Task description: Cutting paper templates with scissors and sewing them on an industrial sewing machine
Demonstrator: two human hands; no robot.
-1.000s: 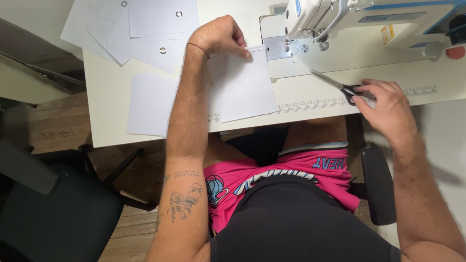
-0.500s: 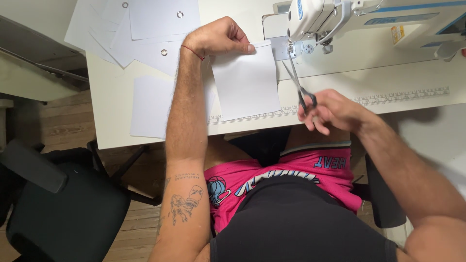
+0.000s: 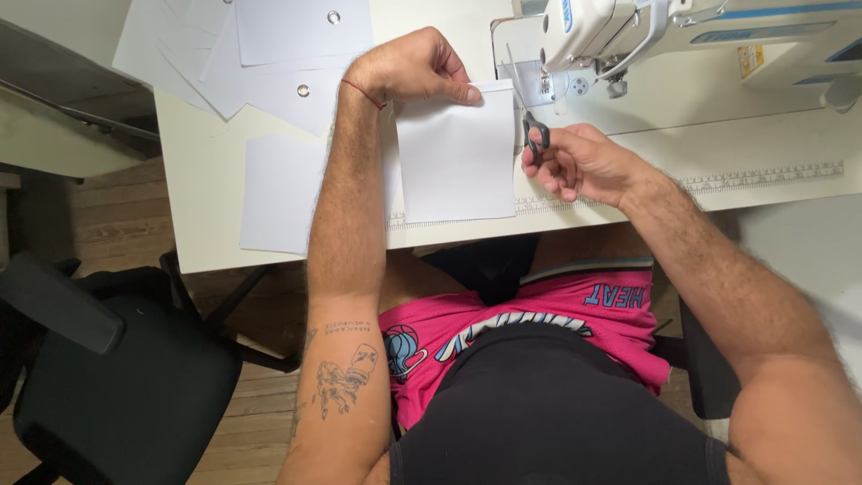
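Left hand [image 3: 417,67] pinches top edge of white fabric piece [image 3: 456,153], pressing it flat on white desk [image 3: 206,180] just beside sewing machine [image 3: 620,27]. Right hand [image 3: 579,162] grips black-handled scissors [image 3: 530,117], fingers closed through loops, blades pointing up along fabric's right edge toward needle area. More white cut pieces [image 3: 269,45], some with metal eyelets, lie stacked at desk's far left. Black chair [image 3: 108,377] beside desk.

The left hand [image 3: 417,67] is stretched forward on a straight, tattooed forearm, its fingers curled and pinched shut. The right hand [image 3: 579,162] is bent inward, fingers closed in a grip.
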